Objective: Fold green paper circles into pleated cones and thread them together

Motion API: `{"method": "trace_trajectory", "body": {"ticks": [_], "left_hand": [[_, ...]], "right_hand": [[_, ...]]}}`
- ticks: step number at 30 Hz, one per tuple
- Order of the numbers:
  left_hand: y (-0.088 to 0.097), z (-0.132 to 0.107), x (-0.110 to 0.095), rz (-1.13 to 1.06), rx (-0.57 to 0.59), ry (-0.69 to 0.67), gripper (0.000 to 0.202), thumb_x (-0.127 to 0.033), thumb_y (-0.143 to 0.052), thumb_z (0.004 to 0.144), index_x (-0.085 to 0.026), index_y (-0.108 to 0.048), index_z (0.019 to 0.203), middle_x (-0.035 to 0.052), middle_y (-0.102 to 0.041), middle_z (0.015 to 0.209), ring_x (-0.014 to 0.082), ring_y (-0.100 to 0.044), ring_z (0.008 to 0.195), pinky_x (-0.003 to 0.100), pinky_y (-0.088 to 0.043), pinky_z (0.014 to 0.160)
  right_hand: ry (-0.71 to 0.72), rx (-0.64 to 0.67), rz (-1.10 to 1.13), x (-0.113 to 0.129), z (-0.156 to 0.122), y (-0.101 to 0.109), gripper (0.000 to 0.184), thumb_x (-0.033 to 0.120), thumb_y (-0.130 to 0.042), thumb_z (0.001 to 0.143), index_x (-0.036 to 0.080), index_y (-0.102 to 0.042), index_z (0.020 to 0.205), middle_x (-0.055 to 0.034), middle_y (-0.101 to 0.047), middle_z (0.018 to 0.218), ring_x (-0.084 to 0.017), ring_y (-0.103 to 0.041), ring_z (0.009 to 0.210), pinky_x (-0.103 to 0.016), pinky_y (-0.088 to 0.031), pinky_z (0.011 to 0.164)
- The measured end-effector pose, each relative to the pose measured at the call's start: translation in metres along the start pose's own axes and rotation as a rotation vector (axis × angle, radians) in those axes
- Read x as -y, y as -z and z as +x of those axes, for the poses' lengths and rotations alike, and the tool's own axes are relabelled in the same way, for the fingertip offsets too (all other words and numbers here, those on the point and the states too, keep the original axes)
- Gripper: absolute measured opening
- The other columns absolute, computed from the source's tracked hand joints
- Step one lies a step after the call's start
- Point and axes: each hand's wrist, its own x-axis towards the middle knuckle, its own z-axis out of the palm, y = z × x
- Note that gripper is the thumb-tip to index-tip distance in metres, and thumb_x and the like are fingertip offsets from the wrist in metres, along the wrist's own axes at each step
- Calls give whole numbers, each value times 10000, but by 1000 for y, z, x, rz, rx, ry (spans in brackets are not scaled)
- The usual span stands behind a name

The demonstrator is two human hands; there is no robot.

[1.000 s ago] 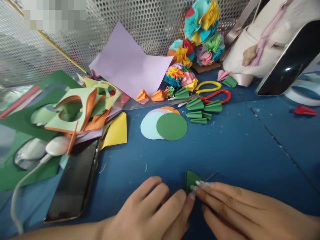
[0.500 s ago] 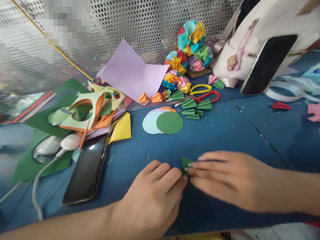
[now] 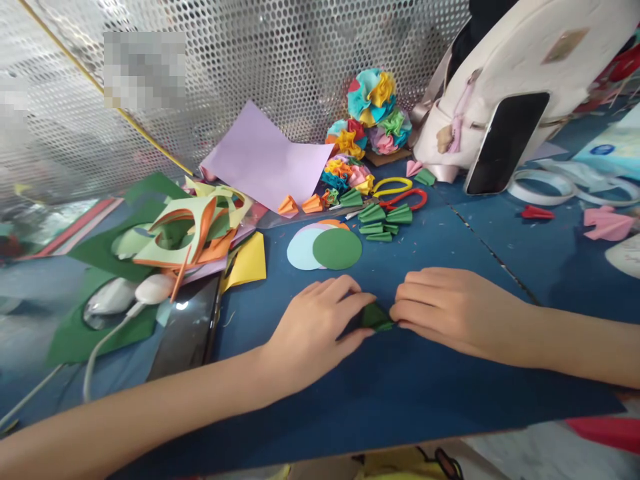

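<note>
Between my two hands is a folded piece of dark green paper (image 3: 376, 317), low over the blue table. My left hand (image 3: 317, 333) pinches its left side between thumb and fingers. At its right corner, the bent fingertips of my right hand (image 3: 445, 313) are closed on the edge. Just beyond lie overlapping paper circles, with a green circle (image 3: 337, 249) on top and a light blue circle (image 3: 301, 248) partly under it. Several folded green paper pieces (image 3: 383, 220) sit behind them, beside red-handled scissors (image 3: 413, 199) and yellow-handled scissors (image 3: 395, 185).
Cut paper scraps (image 3: 175, 230), a cable (image 3: 100, 347) and a dark phone (image 3: 187, 333) lie at left. A purple sheet (image 3: 267, 157) and paper flower balls (image 3: 373, 97) stand at the back. A phone (image 3: 507, 143) leans on a white backpack (image 3: 500, 73); tape rolls (image 3: 543, 187) lie at right.
The view has shifted, showing more of the table's front edge. My left thumb and fingers have spread around the green paper, which shows more. My right fingers have curled in at its right corner.
</note>
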Motion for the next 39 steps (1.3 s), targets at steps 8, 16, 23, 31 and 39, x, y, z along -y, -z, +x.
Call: {"method": "trace_trajectory", "body": {"ticks": [8, 16, 23, 31, 39], "left_hand": [[-1, 0, 0, -31, -58, -49, 212, -245, -569, 916, -216, -638, 1114, 60, -599, 1107, 192, -578, 991, 362, -485, 878], [3, 8, -5, -422, 9, 177, 336, -123, -668, 786, -205, -611, 1107, -9, -673, 857, 128, -604, 759, 257, -504, 724], [4, 14, -1, -684, -3, 345, 150, -157, -663, 773, -163, -712, 915, 2, -722, 762, 127, -643, 708, 238, -464, 670], [5, 16, 0, -617, -57, 337, 148, -168, -657, 764, -171, -735, 890, 4, -723, 744, 130, -627, 686, 243, -466, 642], [-3, 10, 3, -516, -155, 310, 77, -181, -678, 768, -205, -746, 794, -8, -688, 725, 122, -541, 675, 240, -436, 635]], "right_hand": [[-70, 20, -132, -22, -21, 18, 191, 197, -424, 969, 192, -614, 942, -44, -628, 863, -198, -537, 785, -329, -350, 685], [-38, 8, -132, -13, -10, 20, 175, 163, -440, 946, 201, -611, 938, -36, -604, 839, -185, -518, 742, -315, -349, 669], [-86, -7, 57, -11, 10, 14, 249, 226, -392, 996, 212, -638, 955, -25, -556, 834, -151, -505, 711, -282, -346, 650], [-189, -56, 285, -11, 22, 12, 207, 249, -449, 982, 208, -648, 943, -33, -536, 891, -135, -521, 730, -259, -377, 645], [-205, -68, 407, -13, 13, -3, 195, 218, -438, 980, 194, -631, 969, -41, -519, 895, -143, -526, 769, -277, -398, 711]]}}
